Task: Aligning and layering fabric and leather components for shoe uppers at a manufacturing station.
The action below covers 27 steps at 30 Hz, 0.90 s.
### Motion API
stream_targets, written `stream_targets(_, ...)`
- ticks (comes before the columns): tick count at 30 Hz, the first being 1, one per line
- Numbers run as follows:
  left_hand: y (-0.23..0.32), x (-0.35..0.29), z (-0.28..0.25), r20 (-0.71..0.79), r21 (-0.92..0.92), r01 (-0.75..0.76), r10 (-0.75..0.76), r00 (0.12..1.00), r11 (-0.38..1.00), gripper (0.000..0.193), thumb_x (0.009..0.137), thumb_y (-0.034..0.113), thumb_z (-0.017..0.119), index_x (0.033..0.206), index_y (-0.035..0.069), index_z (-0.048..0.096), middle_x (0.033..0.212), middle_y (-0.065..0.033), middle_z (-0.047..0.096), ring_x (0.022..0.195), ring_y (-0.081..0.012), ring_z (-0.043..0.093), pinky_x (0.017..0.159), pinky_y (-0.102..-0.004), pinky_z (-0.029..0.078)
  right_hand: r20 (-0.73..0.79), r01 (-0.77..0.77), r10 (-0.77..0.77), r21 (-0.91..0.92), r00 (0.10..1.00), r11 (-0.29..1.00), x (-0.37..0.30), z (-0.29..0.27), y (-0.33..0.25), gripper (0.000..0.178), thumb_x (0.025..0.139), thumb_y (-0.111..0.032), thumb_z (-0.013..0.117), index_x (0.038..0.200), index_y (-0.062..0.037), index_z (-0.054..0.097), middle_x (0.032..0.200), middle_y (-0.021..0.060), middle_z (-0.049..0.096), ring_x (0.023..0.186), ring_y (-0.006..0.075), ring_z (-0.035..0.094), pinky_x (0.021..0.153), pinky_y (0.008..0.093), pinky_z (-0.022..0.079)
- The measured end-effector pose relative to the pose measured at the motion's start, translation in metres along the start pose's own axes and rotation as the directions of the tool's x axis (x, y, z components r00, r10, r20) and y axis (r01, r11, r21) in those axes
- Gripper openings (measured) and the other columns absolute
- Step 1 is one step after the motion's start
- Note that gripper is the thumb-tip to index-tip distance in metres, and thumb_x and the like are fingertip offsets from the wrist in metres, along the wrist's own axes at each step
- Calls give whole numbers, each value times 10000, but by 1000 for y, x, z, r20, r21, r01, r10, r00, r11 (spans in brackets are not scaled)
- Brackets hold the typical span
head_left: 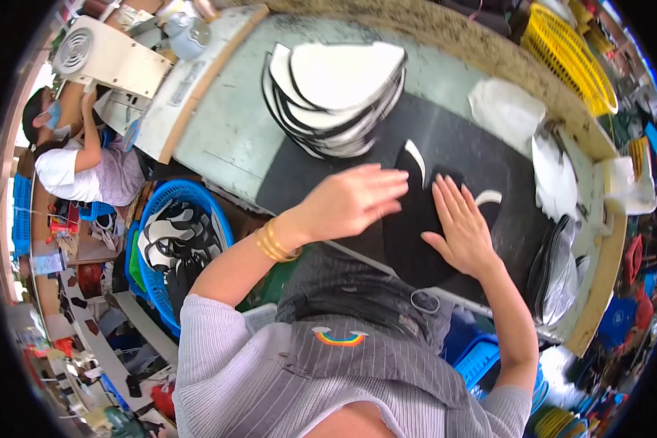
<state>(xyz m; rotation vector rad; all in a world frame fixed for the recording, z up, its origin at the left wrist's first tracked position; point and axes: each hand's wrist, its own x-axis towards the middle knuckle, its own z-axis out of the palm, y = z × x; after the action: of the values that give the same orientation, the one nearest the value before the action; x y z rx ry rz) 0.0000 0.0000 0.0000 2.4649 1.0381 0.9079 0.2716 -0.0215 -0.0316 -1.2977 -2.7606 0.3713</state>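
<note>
A black, curved cut piece [414, 252] lies on the dark mat [507, 252] in front of me, with a white curved strip [415, 162] at its far left. My right hand [461, 226] rests flat on the black piece, fingers stretched out. A second white strip [488, 197] shows just right of those fingers. My left hand [358, 201] is over the left part of the mat, fingers extended and a little blurred, holding nothing I can see. Beyond it stands a fanned stack of white pieces with black edges [343, 80].
White sheets [507, 106] and a dark folded bundle [551, 270] lie at the table's right, by its wooden rim [607, 255]. A blue basket [223, 226] of black and white pieces stands left. A yellow basket [569, 55] is far right. Another person [87, 164] sits at a machine, left.
</note>
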Motion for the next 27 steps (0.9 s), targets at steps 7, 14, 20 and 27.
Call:
stream_targets(7,-86,37,-72,-65,298,180,-168,984,937,297,845,214,624,1079,30,627,1057,-144,643,917,-269,647,718,-301,526,-190,-73,294,716,937,694,67,-30,-22,484,917,-231,564,1304,30,436,1285,186,500,1187,259,491,986,334,386)
stream_targets(14,-102,45,-68,36,371,47,-65,997,927,91,867,144,571,932,80,581,867,-117,642,736,-294,631,583,-372,481,-474,38,314,596,823,802,138,-39,-36,207,851,-111,620,1027,-3,609,940,138,638,916,263,608,821,320,473)
stream_targets(20,-120,77,-106,-709,-137,100,-168,685,986,93,930,88,559,1003,32,570,895,-43,617,742,-102,558,704,-249,466,-552,53,-37,13,833,998,216,-27,-69,339,855,-283,583,986,28,561,1065,132,582,882,319,539,832,382,449)
stream_targets(27,3,114,-88,-478,380,-347,503,720,857,205,909,106,540,1005,-69,588,1024,-170,644,729,-193,612,588,-264,453,-328,51,255,698,910,714,166,-49,-6,271,840,-251,590,971,-17,623,1025,152,628,931,299,582,834,363,469)
